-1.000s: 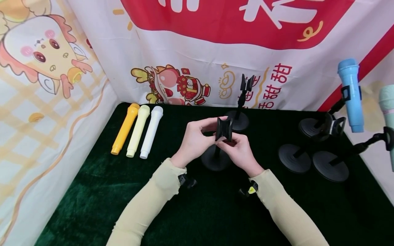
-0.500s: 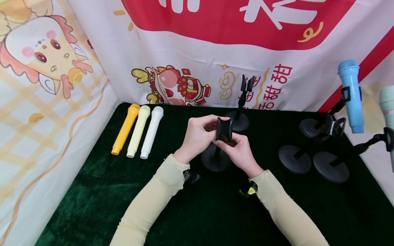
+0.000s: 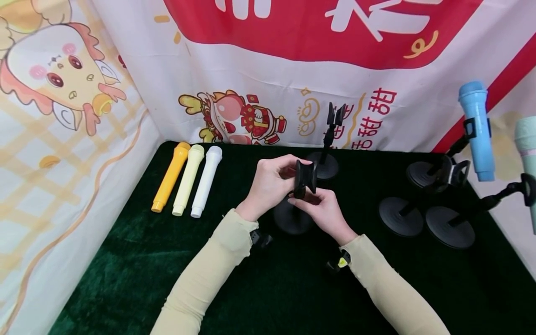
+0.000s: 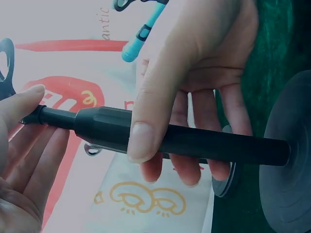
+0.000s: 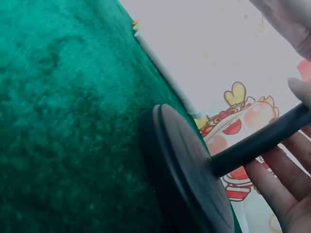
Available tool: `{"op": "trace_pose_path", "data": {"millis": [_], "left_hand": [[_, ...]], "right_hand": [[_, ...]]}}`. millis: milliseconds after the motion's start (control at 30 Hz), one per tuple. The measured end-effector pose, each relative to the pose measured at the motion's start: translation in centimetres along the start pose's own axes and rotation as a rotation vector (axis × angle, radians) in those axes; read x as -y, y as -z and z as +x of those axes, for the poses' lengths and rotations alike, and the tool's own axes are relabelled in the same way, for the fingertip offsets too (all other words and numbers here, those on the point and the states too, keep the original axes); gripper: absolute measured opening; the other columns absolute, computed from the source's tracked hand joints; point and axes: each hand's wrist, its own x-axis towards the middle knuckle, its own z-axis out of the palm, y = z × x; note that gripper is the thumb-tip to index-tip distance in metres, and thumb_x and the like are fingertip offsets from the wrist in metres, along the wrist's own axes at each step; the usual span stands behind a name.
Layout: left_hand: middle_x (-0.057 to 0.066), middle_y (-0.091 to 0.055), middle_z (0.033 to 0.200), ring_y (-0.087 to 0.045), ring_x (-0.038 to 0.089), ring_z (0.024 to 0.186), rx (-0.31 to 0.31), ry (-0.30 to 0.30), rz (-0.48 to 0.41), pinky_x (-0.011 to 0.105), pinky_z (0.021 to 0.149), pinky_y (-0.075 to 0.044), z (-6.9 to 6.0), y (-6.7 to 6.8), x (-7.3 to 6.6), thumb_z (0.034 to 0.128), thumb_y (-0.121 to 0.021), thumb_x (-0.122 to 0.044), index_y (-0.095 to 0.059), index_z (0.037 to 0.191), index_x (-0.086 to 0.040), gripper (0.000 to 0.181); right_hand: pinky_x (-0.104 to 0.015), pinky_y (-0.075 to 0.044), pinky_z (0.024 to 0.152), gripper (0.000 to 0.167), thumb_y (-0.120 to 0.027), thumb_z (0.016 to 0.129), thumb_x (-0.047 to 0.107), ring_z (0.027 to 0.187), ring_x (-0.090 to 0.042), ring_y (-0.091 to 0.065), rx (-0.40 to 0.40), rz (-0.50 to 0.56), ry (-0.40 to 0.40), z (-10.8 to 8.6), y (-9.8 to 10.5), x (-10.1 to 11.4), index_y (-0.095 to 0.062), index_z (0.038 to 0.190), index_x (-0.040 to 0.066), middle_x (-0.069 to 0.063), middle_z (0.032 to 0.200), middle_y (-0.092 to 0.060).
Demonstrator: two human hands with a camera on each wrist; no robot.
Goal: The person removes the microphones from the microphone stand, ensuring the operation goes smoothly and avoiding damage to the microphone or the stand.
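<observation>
A black microphone stand (image 3: pixel 291 220) stands upright on its round base in front of the person. High on its pole, the left hand (image 3: pixel 268 187) holds the thin rod just under the clip (image 3: pixel 305 177). Lower down, the right hand (image 3: pixel 325 211) grips the thicker pole (image 4: pixel 223 145); the left wrist view shows its thumb across the front near the collar, with fingers behind. In the right wrist view, the right hand's fingers curl at the pole above the base (image 5: pixel 197 170). The clip holds nothing.
Orange (image 3: pixel 169 179), pale yellow (image 3: pixel 188 181) and white (image 3: pixel 207 184) microphones lie at left. Another stand (image 3: pixel 324 165) is behind the hands. Several stands are at right; one carries a blue microphone (image 3: pixel 477 135), another a mint one (image 3: pixel 526 139). A printed cloth (image 3: pixel 251 70) hangs behind.
The right hand has shifted slightly down and left along the pole. The left hand has moved a little up and right over the last second. The clip is turned slightly.
</observation>
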Motion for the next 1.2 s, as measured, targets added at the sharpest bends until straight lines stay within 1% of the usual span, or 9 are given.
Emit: {"op": "trace_pose_path", "data": {"millis": [100, 333, 467, 600, 767, 833, 967, 1033, 1200], "left_hand": [[-0.002, -0.076, 0.092, -0.071, 0.009, 0.077, -0.001, 0.001, 0.007, 0.029, 0.072, -0.060, 0.0, 0.0, 0.1, 0.0834, -0.084, -0.001, -0.078, 0.105, -0.009, 0.024], [-0.001, -0.076, 0.092, -0.072, 0.009, 0.076, 0.006, 0.005, 0.009, 0.029, 0.072, -0.060, 0.1, 0.0, 0.2, 0.0871, -0.079, 0.003, -0.078, 0.105, -0.008, 0.021], [-0.001, -0.076, 0.094, -0.072, 0.009, 0.078, 0.026, 0.017, -0.014, 0.030, 0.073, -0.060, -0.1, 0.1, 0.2, 0.0861, -0.079, 0.004, -0.078, 0.107, -0.009, 0.024], [-0.002, -0.076, 0.097, -0.072, 0.009, 0.085, 0.030, 0.033, -0.008, 0.030, 0.078, -0.060, -0.7, 0.0, 0.6, 0.0876, -0.079, 0.003, -0.077, 0.108, -0.010, 0.024], [-0.003, -0.076, 0.097, -0.071, 0.008, 0.089, 0.015, 0.046, 0.025, 0.030, 0.083, -0.058, -1.5, -0.3, 1.4, 0.0876, -0.078, 0.004, -0.077, 0.107, -0.010, 0.024], [-0.005, -0.075, 0.097, -0.071, 0.008, 0.087, 0.020, 0.057, 0.015, 0.031, 0.080, -0.059, -1.7, -0.4, 1.6, 0.0880, -0.077, 0.005, -0.077, 0.107, -0.011, 0.025], [-0.005, -0.075, 0.098, -0.071, 0.010, 0.083, 0.032, 0.076, -0.006, 0.031, 0.078, -0.060, -2.0, -0.6, 2.0, 0.0878, -0.076, 0.008, -0.076, 0.108, -0.011, 0.028], [-0.004, -0.075, 0.099, -0.071, 0.011, 0.084, 0.035, 0.085, -0.016, 0.031, 0.078, -0.059, -2.1, -0.6, 2.1, 0.0874, -0.076, 0.008, -0.076, 0.109, -0.011, 0.029], [-0.002, -0.075, 0.100, -0.072, 0.014, 0.087, 0.044, 0.112, -0.032, 0.031, 0.080, -0.059, -2.0, -0.5, 2.0, 0.0884, -0.075, 0.008, -0.076, 0.109, -0.011, 0.028]], "right_hand": [[-0.031, -0.058, 0.084, 0.021, -0.077, 0.091, 0.004, 0.096, -0.022, -0.073, -0.007, 0.003, 0.017, 0.0, -0.2, -0.1, -0.076, 0.111, 0.000, -0.013, 0.100, -0.076], [-0.028, -0.057, 0.083, 0.022, -0.077, 0.092, 0.008, 0.094, -0.019, -0.072, -0.026, -0.047, 0.044, -0.1, -0.2, 0.1, -0.077, 0.114, 0.002, -0.012, 0.101, -0.076], [-0.030, -0.056, 0.087, 0.022, -0.077, 0.092, 0.008, 0.100, -0.021, -0.071, -0.018, -0.036, 0.035, 0.0, 0.0, 0.1, -0.077, 0.113, 0.002, -0.014, 0.104, -0.075], [-0.035, -0.056, 0.089, 0.018, -0.077, 0.092, 0.007, 0.103, -0.028, -0.071, -0.021, -0.043, 0.023, 0.0, -0.1, 0.1, -0.077, 0.109, 0.000, -0.009, 0.104, -0.076], [-0.039, -0.057, 0.085, 0.016, -0.077, 0.092, 0.007, 0.096, -0.036, -0.069, -0.014, -0.057, 0.010, 0.0, 0.0, 0.2, -0.078, 0.106, 0.000, -0.007, 0.098, -0.076], [-0.033, -0.055, 0.078, 0.012, -0.077, 0.093, 0.010, 0.085, -0.035, -0.065, -0.014, -0.079, 0.003, 0.0, 0.1, 0.2, -0.078, 0.101, 0.001, -0.011, 0.087, -0.075], [-0.027, -0.044, 0.064, 0.009, -0.077, 0.093, 0.013, 0.070, -0.032, -0.050, -0.022, -0.120, -0.009, 0.3, 0.4, -1.7, -0.077, 0.090, 0.004, -0.016, 0.068, -0.059], [-0.026, -0.040, 0.061, 0.010, -0.078, 0.093, 0.016, 0.067, -0.030, -0.047, -0.021, -0.132, -0.010, 0.5, 0.5, -2.7, -0.076, 0.088, 0.006, -0.015, 0.065, -0.053], [-0.026, -0.049, 0.068, 0.016, -0.079, 0.093, 0.025, 0.074, -0.026, -0.056, -0.008, -0.113, 0.000, 0.6, 0.7, -3.4, -0.079, 0.094, 0.009, -0.011, 0.073, -0.067]]}}
